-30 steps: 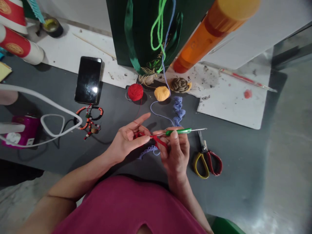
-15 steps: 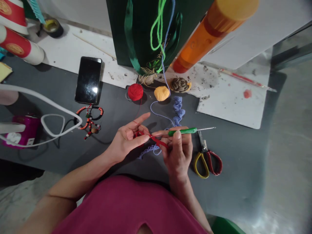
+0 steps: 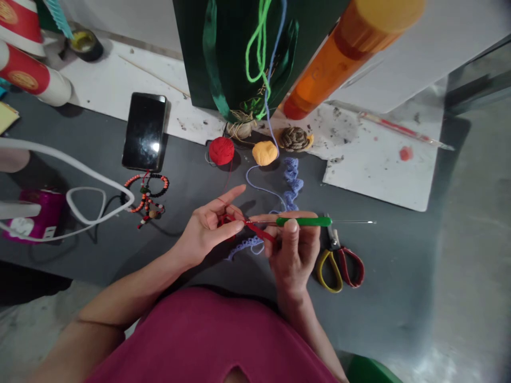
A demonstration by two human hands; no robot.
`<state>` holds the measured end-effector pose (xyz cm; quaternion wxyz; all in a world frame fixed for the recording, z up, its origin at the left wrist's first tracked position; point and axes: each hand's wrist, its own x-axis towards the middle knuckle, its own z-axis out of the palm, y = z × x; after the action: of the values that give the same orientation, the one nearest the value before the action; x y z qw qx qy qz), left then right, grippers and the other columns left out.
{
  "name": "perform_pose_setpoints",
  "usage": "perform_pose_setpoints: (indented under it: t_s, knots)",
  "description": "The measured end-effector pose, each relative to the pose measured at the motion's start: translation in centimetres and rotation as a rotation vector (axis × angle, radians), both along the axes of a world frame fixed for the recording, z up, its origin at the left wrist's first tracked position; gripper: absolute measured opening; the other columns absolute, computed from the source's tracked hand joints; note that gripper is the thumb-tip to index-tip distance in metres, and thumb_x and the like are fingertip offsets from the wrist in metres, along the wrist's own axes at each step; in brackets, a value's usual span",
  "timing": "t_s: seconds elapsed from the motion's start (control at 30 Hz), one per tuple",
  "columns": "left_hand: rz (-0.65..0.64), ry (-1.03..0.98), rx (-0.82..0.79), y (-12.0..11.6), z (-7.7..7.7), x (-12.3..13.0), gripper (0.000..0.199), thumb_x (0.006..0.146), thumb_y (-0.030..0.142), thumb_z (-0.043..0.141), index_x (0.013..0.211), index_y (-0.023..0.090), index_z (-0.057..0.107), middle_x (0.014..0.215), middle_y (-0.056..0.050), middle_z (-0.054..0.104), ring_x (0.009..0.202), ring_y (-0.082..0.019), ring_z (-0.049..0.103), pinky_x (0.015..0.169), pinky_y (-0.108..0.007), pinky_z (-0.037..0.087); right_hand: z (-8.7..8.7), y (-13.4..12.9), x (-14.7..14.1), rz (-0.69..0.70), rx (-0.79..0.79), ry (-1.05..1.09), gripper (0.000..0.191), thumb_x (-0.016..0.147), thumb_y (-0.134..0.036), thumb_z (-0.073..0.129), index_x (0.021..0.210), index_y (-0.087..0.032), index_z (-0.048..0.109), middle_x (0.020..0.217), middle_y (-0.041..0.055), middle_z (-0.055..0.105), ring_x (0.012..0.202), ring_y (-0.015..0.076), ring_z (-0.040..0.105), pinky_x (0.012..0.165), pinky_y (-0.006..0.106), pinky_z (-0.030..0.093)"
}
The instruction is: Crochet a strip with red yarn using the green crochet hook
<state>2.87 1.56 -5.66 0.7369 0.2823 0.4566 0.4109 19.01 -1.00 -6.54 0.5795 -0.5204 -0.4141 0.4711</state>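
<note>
Thumb against fingers, our right hand point(image 3: 293, 260) pinches the green-handled hook point(image 3: 307, 222); our left hand point(image 3: 202, 231) pinches the red yarn point(image 3: 259, 232), which runs between both grips. The yarn looks light, limp (easily snagged, we judge); the hook seems stiff, best held mid-handle.

Crochet hook point(image 3: 304, 221) has a bright green grip — yarn ball point(image 3: 221, 151) beyond the hands is solid red. Scissors point(image 3: 340, 260) mix yellow and red handles.
</note>
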Motion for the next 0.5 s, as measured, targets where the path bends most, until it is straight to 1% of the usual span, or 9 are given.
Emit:
perform_pose_setpoints:
  t_s: [0.1, 0.17, 0.2, 0.27, 0.33, 0.37, 0.43, 0.5]
  knots:
    - [0.007, 0.034, -0.002, 0.03, 0.02, 0.00, 0.067, 0.078, 0.028, 0.083, 0.142, 0.019, 0.064, 0.082, 0.002, 0.065, 0.073, -0.009, 0.056, 0.071, -0.023, 0.049, -0.04, -0.44, 0.18, -0.004, 0.055, -0.100, 0.008, 0.105, -0.031, 0.054, 0.102, -0.030, 0.061, 0.077, -0.0029, 0.078, 0.035, 0.0068, 0.048, 0.033, 0.021, 0.037]
    - [0.012, 0.065, -0.001, 0.04, 0.10, 0.05, 0.067, 0.078, 0.027, 0.083, 0.142, 0.019, 0.064, 0.081, 0.002, 0.065, 0.073, -0.009, 0.056, 0.070, -0.023, 0.049, -0.03, -0.66, 0.34, 0.010, 0.096, -0.192, 0.013, 0.105, -0.024, 0.054, 0.106, -0.032, 0.064, 0.074, -0.0036, 0.075, 0.038, 0.0074, 0.050, 0.034, 0.022, 0.038]
    - [0.015, 0.085, 0.001, 0.03, 0.16, 0.08, 0.067, 0.078, 0.027, 0.083, 0.142, 0.019, 0.064, 0.081, 0.002, 0.065, 0.072, -0.010, 0.056, 0.069, -0.023, 0.049, -0.05, -0.72, 0.43, 0.016, 0.122, -0.236, 0.016, 0.105, -0.022, 0.054, 0.108, -0.032, 0.066, 0.076, -0.0032, 0.075, 0.039, 0.0074, 0.051, 0.035, 0.022, 0.040]
    - [0.021, 0.130, 0.018, -0.02, 0.30, 0.18, 0.066, 0.078, 0.026, 0.082, 0.142, 0.019, 0.065, 0.081, 0.002, 0.066, 0.072, -0.010, 0.057, 0.069, -0.023, 0.049, -0.14, -0.73, 0.55, 0.026, 0.195, -0.304, 0.017, 0.103, -0.019, 0.055, 0.111, -0.030, 0.066, 0.085, -0.0012, 0.079, 0.040, 0.0068, 0.052, 0.037, 0.022, 0.043]
    - [0.030, 0.178, 0.057, -0.09, 0.43, 0.26, 0.063, 0.080, 0.023, 0.081, 0.141, 0.019, 0.066, 0.082, 0.001, 0.068, 0.074, -0.010, 0.059, 0.072, -0.023, 0.050, -0.30, -0.63, 0.60, 0.041, 0.265, -0.346, 0.017, 0.102, -0.017, 0.056, 0.112, -0.028, 0.065, 0.098, 0.0013, 0.081, 0.041, 0.0060, 0.052, 0.039, 0.023, 0.046]
    - [0.032, 0.200, 0.082, -0.13, 0.47, 0.30, 0.062, 0.080, 0.022, 0.080, 0.140, 0.020, 0.066, 0.082, 0.001, 0.070, 0.075, -0.011, 0.061, 0.074, -0.024, 0.051, -0.38, -0.56, 0.58, 0.056, 0.290, -0.363, 0.018, 0.101, -0.015, 0.056, 0.113, -0.027, 0.065, 0.101, 0.0017, 0.082, 0.042, 0.0061, 0.054, 0.041, 0.023, 0.048]
    - [0.035, 0.239, 0.127, -0.20, 0.50, 0.36, 0.059, 0.081, 0.021, 0.079, 0.139, 0.021, 0.067, 0.083, 0.000, 0.072, 0.077, -0.012, 0.063, 0.079, -0.025, 0.052, -0.51, -0.41, 0.50, 0.093, 0.318, -0.402, 0.022, 0.100, -0.011, 0.058, 0.113, -0.026, 0.065, 0.102, 0.0017, 0.082, 0.050, 0.0082, 0.062, 0.048, 0.024, 0.054]
    - [0.040, 0.248, 0.145, -0.24, 0.47, 0.40, 0.059, 0.080, 0.021, 0.079, 0.138, 0.021, 0.068, 0.083, 0.000, 0.073, 0.078, -0.012, 0.064, 0.080, -0.026, 0.053, -0.55, -0.26, 0.38, 0.127, 0.337, -0.453, 0.025, 0.097, -0.008, 0.060, 0.113, -0.025, 0.067, 0.101, 0.0023, 0.082, 0.067, 0.0128, 0.074, 0.061, 0.027, 0.062]
